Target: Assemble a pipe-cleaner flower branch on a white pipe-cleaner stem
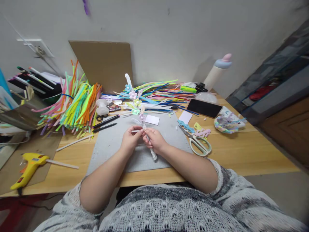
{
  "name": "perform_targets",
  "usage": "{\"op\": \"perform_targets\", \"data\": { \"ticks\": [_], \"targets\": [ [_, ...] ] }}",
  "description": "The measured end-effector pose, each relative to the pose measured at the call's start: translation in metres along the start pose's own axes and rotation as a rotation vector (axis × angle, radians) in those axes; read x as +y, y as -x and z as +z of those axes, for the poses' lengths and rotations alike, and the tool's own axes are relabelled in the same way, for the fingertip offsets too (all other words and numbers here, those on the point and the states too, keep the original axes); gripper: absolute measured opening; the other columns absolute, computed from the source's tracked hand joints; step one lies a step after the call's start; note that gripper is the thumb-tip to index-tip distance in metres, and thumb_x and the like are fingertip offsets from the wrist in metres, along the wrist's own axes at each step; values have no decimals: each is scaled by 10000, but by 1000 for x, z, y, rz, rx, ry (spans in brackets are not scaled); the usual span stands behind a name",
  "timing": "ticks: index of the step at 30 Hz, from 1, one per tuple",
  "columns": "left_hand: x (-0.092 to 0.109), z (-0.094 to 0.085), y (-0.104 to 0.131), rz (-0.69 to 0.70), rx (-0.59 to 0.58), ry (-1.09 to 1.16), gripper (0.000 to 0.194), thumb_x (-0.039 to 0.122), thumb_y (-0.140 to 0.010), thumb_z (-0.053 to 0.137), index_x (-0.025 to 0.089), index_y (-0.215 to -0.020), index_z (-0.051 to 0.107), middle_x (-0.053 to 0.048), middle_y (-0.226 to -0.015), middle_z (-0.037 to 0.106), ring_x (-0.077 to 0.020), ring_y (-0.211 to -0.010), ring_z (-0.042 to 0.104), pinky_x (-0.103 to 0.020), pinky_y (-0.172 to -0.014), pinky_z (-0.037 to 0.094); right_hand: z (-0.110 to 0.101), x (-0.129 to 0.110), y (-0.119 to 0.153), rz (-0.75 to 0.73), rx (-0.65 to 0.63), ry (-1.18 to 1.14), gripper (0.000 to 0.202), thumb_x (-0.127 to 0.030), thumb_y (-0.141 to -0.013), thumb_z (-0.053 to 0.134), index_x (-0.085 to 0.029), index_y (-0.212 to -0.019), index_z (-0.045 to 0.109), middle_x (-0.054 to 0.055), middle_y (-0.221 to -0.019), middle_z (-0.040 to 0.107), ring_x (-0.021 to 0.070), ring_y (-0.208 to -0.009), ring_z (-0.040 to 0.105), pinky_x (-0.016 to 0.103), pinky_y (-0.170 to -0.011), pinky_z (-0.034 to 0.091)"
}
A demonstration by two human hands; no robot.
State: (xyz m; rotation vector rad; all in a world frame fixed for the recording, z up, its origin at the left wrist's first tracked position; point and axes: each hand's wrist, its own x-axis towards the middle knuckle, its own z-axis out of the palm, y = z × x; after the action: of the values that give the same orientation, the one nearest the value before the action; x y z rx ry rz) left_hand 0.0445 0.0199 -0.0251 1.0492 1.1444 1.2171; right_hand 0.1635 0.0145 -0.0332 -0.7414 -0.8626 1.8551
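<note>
Over the grey mat (111, 151), both hands meet at a white fuzzy stem (154, 155) trimmed with pastel flowers. My right hand (154, 140) is wrapped round the stem, whose lower end sticks out below the fingers. My left hand (132, 137) pinches close to the same spot, with a thin white strand at its fingertips; the exact grip is too small to make out. Above the hands rise a lilac flower (142, 117), a green flower (135, 111), a yellow flower (137, 102), a pink flower (132, 94) and a blue flower (127, 88).
Scissors (201, 145) and a black phone (204, 108) lie at right, near a woven pastel piece (227, 125). Bundled pipe cleaners (77, 109) stand at left, black pens (106, 121) beside them. A yellow glue gun (31, 166) rests far left. Cardboard (103, 64) leans on the wall.
</note>
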Motion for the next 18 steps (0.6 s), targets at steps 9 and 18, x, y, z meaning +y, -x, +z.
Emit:
{"op": "perform_targets", "data": {
  "ticks": [9, 18],
  "targets": [
    [-3, -1, -9, -98, -63, 232, 284, 304, -526, 756, 120, -657, 583, -4, -566, 600, -99, -517, 541, -241, -580, 425, -2, -7, 5, 31, -91, -27, 252, -413, -767, 549, -177, -745, 465, -90, -425, 424, 16, -303, 231, 123, -300, 168],
    [5, 1, -5, -141, -177, 285, 212, 270, -623, 698, 120, -563, 560, 0, -544, 542, -73, -496, 485, -199, -499, 365, -2, -14, 9, 59, -170, -47, 209, -353, -767, 566, -166, -765, 473, -81, -469, 419, 13, -333, 231, 120, -319, 166]
  ]
}}
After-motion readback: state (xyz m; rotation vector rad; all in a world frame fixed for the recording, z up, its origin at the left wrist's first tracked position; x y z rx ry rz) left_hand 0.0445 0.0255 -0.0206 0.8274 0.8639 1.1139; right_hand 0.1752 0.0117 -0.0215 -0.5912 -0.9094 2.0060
